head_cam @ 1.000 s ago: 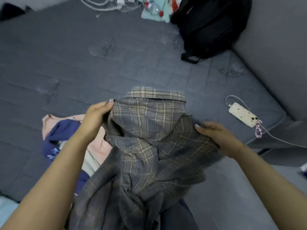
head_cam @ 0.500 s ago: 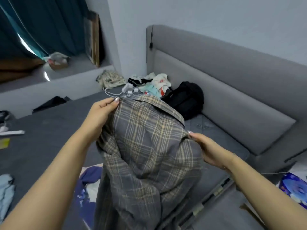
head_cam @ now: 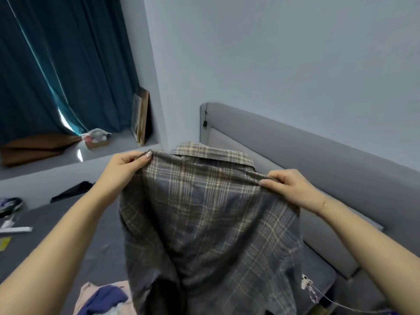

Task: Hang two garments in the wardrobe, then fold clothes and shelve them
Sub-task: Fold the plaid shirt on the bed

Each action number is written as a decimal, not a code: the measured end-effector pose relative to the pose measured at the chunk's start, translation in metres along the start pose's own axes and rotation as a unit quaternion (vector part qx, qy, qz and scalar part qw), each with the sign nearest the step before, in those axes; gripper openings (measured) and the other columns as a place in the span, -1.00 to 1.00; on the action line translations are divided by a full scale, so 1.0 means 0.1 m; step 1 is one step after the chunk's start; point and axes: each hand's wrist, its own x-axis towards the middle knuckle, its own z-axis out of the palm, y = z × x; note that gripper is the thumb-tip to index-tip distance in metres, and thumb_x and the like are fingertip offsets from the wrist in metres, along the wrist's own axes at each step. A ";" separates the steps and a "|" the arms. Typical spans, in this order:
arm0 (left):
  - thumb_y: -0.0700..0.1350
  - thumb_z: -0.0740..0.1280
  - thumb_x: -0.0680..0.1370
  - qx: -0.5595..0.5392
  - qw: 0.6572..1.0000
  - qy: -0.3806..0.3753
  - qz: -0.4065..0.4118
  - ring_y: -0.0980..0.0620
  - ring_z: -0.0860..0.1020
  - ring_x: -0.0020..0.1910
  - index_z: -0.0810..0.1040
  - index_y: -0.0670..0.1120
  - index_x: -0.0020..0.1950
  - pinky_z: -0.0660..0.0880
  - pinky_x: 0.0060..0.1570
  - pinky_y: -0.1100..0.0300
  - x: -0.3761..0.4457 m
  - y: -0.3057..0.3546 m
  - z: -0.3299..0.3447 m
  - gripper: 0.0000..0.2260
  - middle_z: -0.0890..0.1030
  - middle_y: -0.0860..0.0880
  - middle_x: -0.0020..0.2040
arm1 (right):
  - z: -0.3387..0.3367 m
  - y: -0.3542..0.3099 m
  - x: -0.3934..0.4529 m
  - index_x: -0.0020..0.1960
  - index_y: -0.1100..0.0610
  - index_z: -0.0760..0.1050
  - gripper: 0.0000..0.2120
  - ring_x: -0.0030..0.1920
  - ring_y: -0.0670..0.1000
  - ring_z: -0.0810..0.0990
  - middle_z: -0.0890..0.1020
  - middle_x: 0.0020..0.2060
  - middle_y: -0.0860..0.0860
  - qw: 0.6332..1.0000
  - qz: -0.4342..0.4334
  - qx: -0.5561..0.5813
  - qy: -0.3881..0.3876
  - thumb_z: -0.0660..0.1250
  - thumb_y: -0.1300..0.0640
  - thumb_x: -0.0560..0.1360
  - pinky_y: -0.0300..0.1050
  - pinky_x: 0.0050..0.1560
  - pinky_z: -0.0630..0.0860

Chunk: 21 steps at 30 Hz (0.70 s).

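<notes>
You are holding a grey plaid shirt (head_cam: pixel 204 223) up in front of you, above the bed (head_cam: pixel 56 246). Its collar (head_cam: pixel 211 153) is pointing up and away from you, and the body of the shirt is hanging down between your forearms in loose folds. Your left hand (head_cam: pixel 123 169) is pinching the left shoulder of the shirt, thumb and fingers curled over the seam. Your right hand (head_cam: pixel 293 189) is gripping the right shoulder in the same way, with the fabric bunching under the fingers. The two hands are sitting well apart, with the left one a little higher.

Below the shirt, at the bottom edge, a pile of clothes (head_cam: pixel 102 298) in pink and dark blue is lying on the grey bed. At the shirt's lower right, a phone charm (head_cam: pixel 306 284) and a thin cable (head_cam: pixel 341 303) are showing on the mattress. Behind the shirt, a grey padded headboard (head_cam: pixel 318 160) is running along a pale wall (head_cam: pixel 284 64). To the left, dark teal curtains (head_cam: pixel 68 64) are hanging over a window ledge (head_cam: pixel 68 160), where a tissue box (head_cam: pixel 95 138) and a leaning picture frame (head_cam: pixel 141 119) are sitting. A shoe (head_cam: pixel 10 205) is lying at the far left edge.
</notes>
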 end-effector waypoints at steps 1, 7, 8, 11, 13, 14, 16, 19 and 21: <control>0.01 0.37 0.53 0.022 1.000 -0.003 0.001 0.21 0.64 -0.12 0.73 0.06 -0.10 0.49 -0.05 0.28 0.05 0.04 0.06 -0.86 0.72 0.07 -0.11 | -0.15 0.07 0.06 -0.29 0.14 0.51 -0.59 -0.35 -0.11 0.52 0.55 -0.43 -0.03 0.998 -0.034 -0.050 0.032 0.21 -0.16 0.50 -0.13 -0.27 0.37; 0.20 0.40 0.38 0.156 0.985 -0.060 0.045 0.22 0.63 -0.19 0.71 0.13 -0.17 0.47 -0.20 0.40 0.27 0.33 0.52 -0.80 0.70 0.10 -0.21 | -0.82 0.47 0.34 -0.22 0.27 0.50 -0.58 -0.28 0.00 0.52 0.58 -0.33 0.18 0.988 -0.042 0.053 0.140 0.16 -0.05 0.60 -0.03 -0.20 0.39; 0.23 0.40 0.38 0.167 0.982 -0.070 0.054 0.21 0.61 -0.22 0.71 0.11 -0.19 0.46 -0.23 0.42 0.30 0.36 0.58 -0.77 0.68 0.10 -0.24 | -0.90 0.51 0.37 -0.18 0.24 0.54 -0.65 -0.24 -0.04 0.54 0.61 -0.30 0.12 0.984 -0.033 0.105 0.137 0.21 0.00 0.60 -0.09 -0.18 0.43; 0.31 0.45 0.37 0.164 0.980 -0.109 0.033 0.23 0.57 -0.30 0.68 0.04 -0.24 0.43 -0.28 0.41 0.35 0.45 0.74 -0.67 0.62 0.14 -0.34 | -1.18 0.68 0.45 -0.17 0.11 0.62 -0.87 -0.22 -0.20 0.58 0.67 -0.29 -0.11 0.977 -0.028 0.182 0.105 0.35 0.15 0.54 -0.37 -0.13 0.47; 0.28 0.48 0.37 0.143 0.979 -0.147 0.016 0.23 0.57 -0.30 0.67 0.03 -0.27 0.44 -0.29 0.42 0.35 0.51 0.88 -0.68 0.61 0.15 -0.34 | -1.38 0.81 0.49 -0.18 0.08 0.62 -0.88 -0.24 -0.28 0.56 0.66 -0.30 -0.13 0.986 -0.036 0.143 0.073 0.38 0.21 0.52 -0.46 -0.14 0.43; 0.25 0.50 0.37 0.126 0.979 -0.159 0.017 0.22 0.58 -0.30 0.66 0.02 -0.28 0.44 -0.30 0.43 0.34 0.54 0.94 -0.70 0.61 0.13 -0.33 | -1.44 0.86 0.49 -0.16 0.10 0.61 -0.88 -0.25 -0.30 0.55 0.65 -0.27 -0.12 0.992 -0.038 0.110 0.057 0.36 0.22 0.54 -0.48 -0.14 0.41; 0.21 0.52 0.35 0.070 0.986 -0.153 0.017 0.13 0.62 -0.27 0.68 -0.06 -0.24 0.50 -0.28 0.38 0.34 0.64 1.11 -0.67 0.66 0.02 -0.28 | -1.58 1.01 0.49 -0.08 0.15 0.60 -0.88 -0.21 -0.33 0.55 0.65 -0.18 -0.06 0.997 -0.037 0.058 0.030 0.30 0.22 0.58 -0.49 -0.12 0.41; 0.18 0.53 0.35 0.024 0.991 -0.130 0.013 0.03 0.66 -0.22 0.69 -0.13 -0.15 0.54 -0.26 0.30 0.36 0.82 1.36 -0.62 0.69 -0.12 -0.20 | -1.74 1.24 0.45 0.00 0.15 0.61 -0.85 -0.14 -0.25 0.58 0.65 -0.13 -0.09 1.000 -0.019 0.012 0.002 0.26 0.18 0.60 -0.46 -0.11 0.42; 0.14 0.49 0.41 0.043 0.991 -0.127 0.013 0.02 0.66 -0.18 0.70 -0.15 -0.12 0.54 -0.24 0.33 0.38 0.93 1.53 -0.66 0.70 -0.15 -0.15 | -1.82 1.39 0.42 -0.02 0.19 0.63 -0.81 -0.14 -0.10 0.59 0.66 -0.17 -0.05 0.998 -0.004 -0.060 -0.025 0.26 0.14 0.61 -0.34 -0.15 0.42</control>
